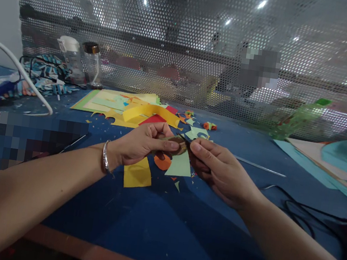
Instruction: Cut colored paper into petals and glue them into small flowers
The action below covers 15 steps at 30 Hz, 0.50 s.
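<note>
Pinched between the thumb and fingers of my left hand (141,142) is a small olive-brown paper piece (184,146). Closed around dark scissors (188,140) is my right hand (224,171); their handles are hidden by the fingers, and the thin blades meet the edge of the paper piece. Below both hands lie a pale green paper piece (179,166), an orange paper disc (162,162) and a yellow paper square (137,174) on the blue tabletop (147,225).
Coloured sheets (100,100) and a curled yellow strip (150,110) lie beyond my hands. Two bottles stand at the back left, a green bottle (300,120) leans at right. A thin metal rod (261,166), black cable (301,206) and perforated screen (174,31) are also here.
</note>
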Motion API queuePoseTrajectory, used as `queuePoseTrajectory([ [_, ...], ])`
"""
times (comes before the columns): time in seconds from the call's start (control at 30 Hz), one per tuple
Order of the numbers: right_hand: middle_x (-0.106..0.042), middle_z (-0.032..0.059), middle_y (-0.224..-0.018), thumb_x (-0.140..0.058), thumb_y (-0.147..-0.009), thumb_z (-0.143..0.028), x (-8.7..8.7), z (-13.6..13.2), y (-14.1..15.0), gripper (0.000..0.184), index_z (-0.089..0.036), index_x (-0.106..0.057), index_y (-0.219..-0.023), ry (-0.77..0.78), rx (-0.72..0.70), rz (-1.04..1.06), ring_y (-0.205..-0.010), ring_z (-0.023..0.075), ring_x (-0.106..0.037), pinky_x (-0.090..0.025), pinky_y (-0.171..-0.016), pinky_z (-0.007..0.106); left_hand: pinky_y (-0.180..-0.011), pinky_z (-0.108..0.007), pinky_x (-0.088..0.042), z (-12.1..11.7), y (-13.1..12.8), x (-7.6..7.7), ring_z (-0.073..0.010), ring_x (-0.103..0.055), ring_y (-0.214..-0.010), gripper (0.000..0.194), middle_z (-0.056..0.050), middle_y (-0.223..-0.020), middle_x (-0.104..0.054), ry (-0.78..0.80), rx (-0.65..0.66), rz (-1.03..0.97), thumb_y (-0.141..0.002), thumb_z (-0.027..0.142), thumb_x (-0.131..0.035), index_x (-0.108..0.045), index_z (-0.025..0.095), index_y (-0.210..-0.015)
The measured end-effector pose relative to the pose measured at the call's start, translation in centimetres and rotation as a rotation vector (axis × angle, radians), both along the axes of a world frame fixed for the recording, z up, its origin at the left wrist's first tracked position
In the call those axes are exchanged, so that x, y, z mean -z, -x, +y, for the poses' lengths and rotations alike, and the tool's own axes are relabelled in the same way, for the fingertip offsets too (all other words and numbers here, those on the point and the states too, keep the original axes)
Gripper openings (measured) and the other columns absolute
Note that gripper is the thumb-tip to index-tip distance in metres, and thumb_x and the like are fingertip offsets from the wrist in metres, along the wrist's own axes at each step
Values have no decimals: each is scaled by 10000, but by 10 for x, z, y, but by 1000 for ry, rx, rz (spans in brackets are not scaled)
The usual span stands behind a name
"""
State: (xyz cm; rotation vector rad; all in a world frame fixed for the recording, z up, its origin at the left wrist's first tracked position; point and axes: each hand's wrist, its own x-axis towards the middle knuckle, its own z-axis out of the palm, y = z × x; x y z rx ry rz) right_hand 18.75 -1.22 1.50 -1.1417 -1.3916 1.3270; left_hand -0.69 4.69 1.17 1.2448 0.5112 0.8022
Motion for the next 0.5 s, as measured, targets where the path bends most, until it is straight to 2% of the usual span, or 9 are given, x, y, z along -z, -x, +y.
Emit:
queuePoseTrajectory([
  [0.2, -273, -92, -572, -648, -853, -553, 0, 0, -3, 402, -203, -482, -744, -1, -29, -21, -481, 60, -154, -96, -403, 200, -470, -187, -398, 1, 1, -1, -74, -575, -543, 293, 10, -697, -648, -10, 7, 47, -693, 219, -805, -519, 160, -725],
  [0.5, -255, -99, -560, -650, -843, -569, -2, 1, -4, 418, -207, -472, -732, -11, -41, -53, -466, 56, -149, -93, -399, 201, -465, -181, -395, 2, 4, -4, -51, -548, -490, 282, 22, -673, -641, -8, -10, 118, -677, 228, -820, -552, 148, -712],
])
